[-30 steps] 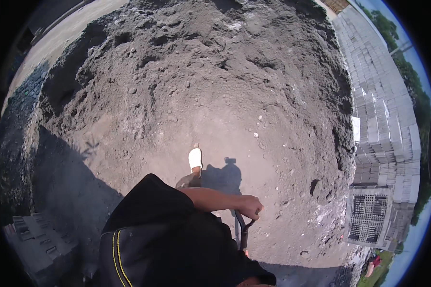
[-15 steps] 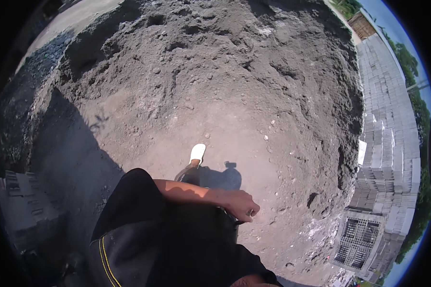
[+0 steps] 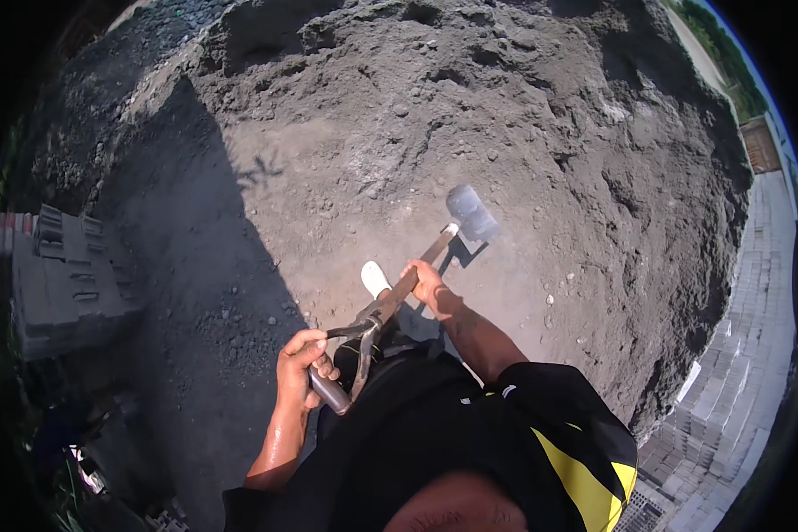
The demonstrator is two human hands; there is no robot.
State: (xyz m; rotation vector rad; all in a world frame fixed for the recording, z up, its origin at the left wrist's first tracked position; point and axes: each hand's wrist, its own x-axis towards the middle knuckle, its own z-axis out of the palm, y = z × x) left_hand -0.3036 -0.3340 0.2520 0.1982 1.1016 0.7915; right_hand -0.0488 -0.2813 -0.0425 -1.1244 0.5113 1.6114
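Observation:
A shovel (image 3: 433, 253) slants across the front of my body, its blade (image 3: 472, 213) low over the sandy soil. My left hand (image 3: 301, 363) is wrapped around the crossbar of its triangular handle. Farther down the shaft, my right hand (image 3: 424, 281) is closed on the wood. The blade looks bare; whether it touches the ground I cannot tell. Below my right hand shows a white shoe (image 3: 374, 278) on the soil.
A tall, rough bank of grey sand (image 3: 541, 115) curves around ahead and to the right. Concrete blocks (image 3: 66, 284) are stacked at the left, and more block stacks (image 3: 727, 390) stand at the right. Dark gravel (image 3: 164, 40) lies at the far left.
The shovel has come into view with both hands on it. My left arm has drawn back from across my body to the left. The view has swung leftward.

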